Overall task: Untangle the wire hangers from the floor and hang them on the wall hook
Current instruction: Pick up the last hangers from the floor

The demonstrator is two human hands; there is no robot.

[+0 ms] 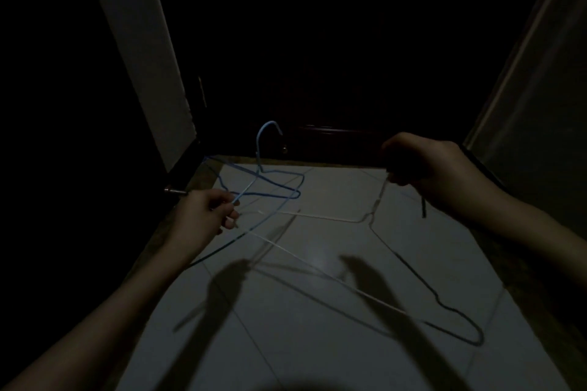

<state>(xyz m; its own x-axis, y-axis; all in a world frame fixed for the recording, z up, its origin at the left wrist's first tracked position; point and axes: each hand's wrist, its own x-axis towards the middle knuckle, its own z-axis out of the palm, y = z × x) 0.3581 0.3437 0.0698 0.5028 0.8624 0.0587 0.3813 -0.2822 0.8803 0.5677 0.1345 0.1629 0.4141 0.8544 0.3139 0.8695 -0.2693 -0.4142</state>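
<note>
White hanger (pixel 317 217) hook pinched by right hand (pixel 419 165) | left hand (pixel 203 216) grips blue hanger (pixel 263 181) | step: untangling | next: draw apart, wires still crossed

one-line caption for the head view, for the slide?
Dim hallway: left hand grips blue wire hanger, right hand holds white wire hanger by its hook above the tiled floor.

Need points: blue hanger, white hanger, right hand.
blue hanger (pixel 269 124): head view, top of its hook curve.
white hanger (pixel 324 216): head view, on its straight pale shoulder wire.
right hand (pixel 416 159): head view, back of the hand, gripping the white hanger's hook.
</note>
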